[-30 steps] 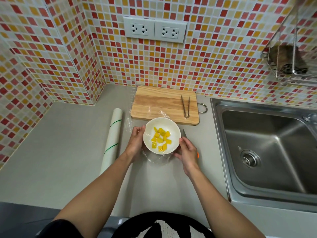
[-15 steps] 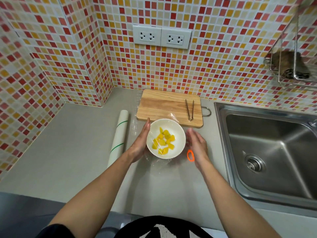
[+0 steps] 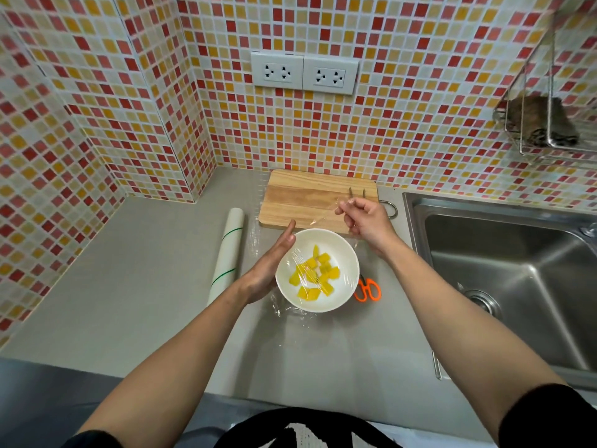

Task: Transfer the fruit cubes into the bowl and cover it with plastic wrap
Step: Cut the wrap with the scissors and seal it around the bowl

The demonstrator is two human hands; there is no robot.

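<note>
- Whereas half a second ago both hands flanked the bowl (image 3: 317,270) with flat palms, the right hand (image 3: 365,219) has now lifted away to the far side, over the near edge of the cutting board (image 3: 310,197), fingers curled and pinching a corner of the plastic wrap (image 3: 323,215).
- Left hand (image 3: 269,266) unchanged in role: fingers straight, palm pressed against the bowl's left wall, gripping nothing.
- Fruit cubes (image 3: 315,278) lie inside the bowl, which stands on the counter (image 3: 129,286) just in front of the board; transfer step judged complete.
- Film shows as glare streaks over the cubes, so it already spans at least part of the mouth. The lifted far corner suggests the seal is being tightened or folded down there; covering judged under way, not finished.
- Hard to make out: the film's edges. Loose wrap is visible on the counter at the bowl's near side, but whether it clings all round the rim cannot be told.
- Tongs (image 3: 357,191) on the board mostly hidden behind the right hand; only the tips show.
- Orange scissors (image 3: 366,289) partly hidden behind the bowl, handles only.
- Wrap roll (image 3: 227,253) lies left of the bowl, apart from it.
</note>
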